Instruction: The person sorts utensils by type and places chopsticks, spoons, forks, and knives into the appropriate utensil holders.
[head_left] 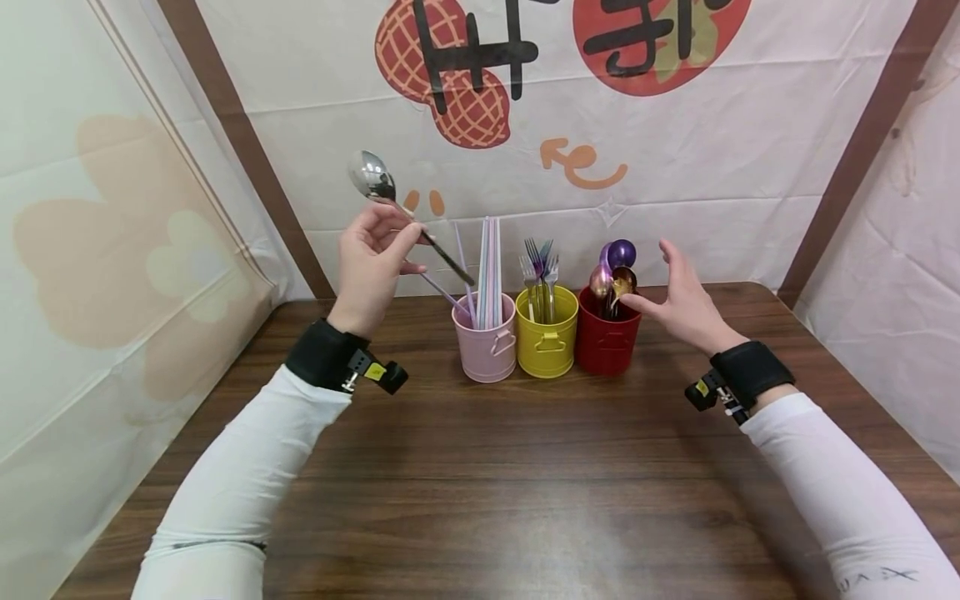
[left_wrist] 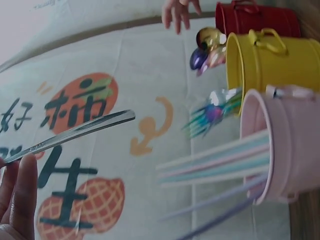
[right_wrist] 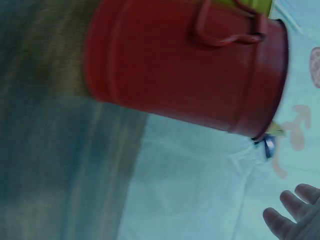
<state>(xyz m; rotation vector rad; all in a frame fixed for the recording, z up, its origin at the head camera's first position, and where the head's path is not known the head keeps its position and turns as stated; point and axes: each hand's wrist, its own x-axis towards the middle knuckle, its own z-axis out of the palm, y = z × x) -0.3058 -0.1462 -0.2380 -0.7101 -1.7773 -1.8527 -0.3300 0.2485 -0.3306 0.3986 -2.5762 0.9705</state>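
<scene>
My left hand [head_left: 375, 258] pinches a silver spoon [head_left: 372, 175] by its handle, bowl up and to the left, in the air left of the pink bucket [head_left: 486, 358]. In the left wrist view the spoon's handle [left_wrist: 85, 131] slants up from the fingertips. Beside the red bucket [head_left: 606, 354], my right hand [head_left: 690, 304] is spread, thumb and fingers apart, with nothing held. Its thumb overlaps the bucket's rim in the head view; whether it touches cannot be told. Purple, pink and gold spoons [head_left: 622, 253] stand in the red bucket.
Between the pink and red buckets stands a yellow bucket [head_left: 547, 358] with several forks [head_left: 542, 275]. Several pastel straws [head_left: 491, 275] rise from the pink one. All three are in a row on the dark wooden table [head_left: 540, 467], before a printed cloth backdrop [head_left: 315, 125].
</scene>
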